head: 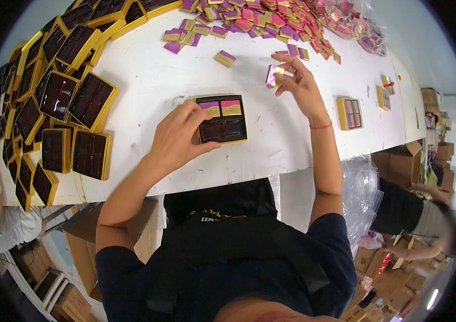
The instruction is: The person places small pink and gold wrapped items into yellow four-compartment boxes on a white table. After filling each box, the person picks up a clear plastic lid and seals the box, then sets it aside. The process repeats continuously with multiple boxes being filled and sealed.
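A shallow yellow-edged box [245, 120] with a dark moulded tray lies before me on the table. Its two far compartments hold a purple-and-gold packet [210, 108] and a pink-and-gold packet [231, 107]; the two near ones hold nothing. My left hand [177, 135] grips the box's left side, thumb along the near edge and fingertips over the purple packet. Up and to the right of the box, my right hand [298, 82] holds another small purple-and-gold packet [272, 75] above the table. A single loose packet [225, 58] rests on the white surface between the box and the pile.
Stacked yellow boxes with dark trays [89, 100] crowd the left. A packet pile [252, 20] spreads at the far side, beside clear plastic bags [356, 24]. One filled box [349, 114] sits on the right. Other people [409, 209] stand at both sides; cardboard cartons [111, 233] flank me.
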A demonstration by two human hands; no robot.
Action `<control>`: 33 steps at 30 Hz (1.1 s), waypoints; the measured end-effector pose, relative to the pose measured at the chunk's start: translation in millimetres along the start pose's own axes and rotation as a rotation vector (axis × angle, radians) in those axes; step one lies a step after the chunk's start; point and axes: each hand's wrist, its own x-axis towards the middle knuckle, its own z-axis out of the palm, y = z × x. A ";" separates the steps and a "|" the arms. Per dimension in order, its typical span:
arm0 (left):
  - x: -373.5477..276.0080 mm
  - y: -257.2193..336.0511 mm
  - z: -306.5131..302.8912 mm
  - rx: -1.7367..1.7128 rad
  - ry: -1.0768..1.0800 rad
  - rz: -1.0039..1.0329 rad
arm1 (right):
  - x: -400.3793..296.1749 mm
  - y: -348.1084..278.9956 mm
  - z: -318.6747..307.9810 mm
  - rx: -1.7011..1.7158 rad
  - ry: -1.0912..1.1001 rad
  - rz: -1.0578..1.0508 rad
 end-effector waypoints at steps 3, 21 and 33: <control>0.2 -0.9 -0.6 0.003 -0.014 -0.004 | -18.0 -8.0 26.0 0.028 -0.199 0.002; 0.1 -1.1 -0.8 -0.008 -0.055 -0.051 | -53.8 -3.4 63.6 -0.002 -0.069 -0.087; 0.4 0.3 0.0 -0.028 0.007 -0.021 | -92.5 33.0 104.6 -0.565 0.274 -0.358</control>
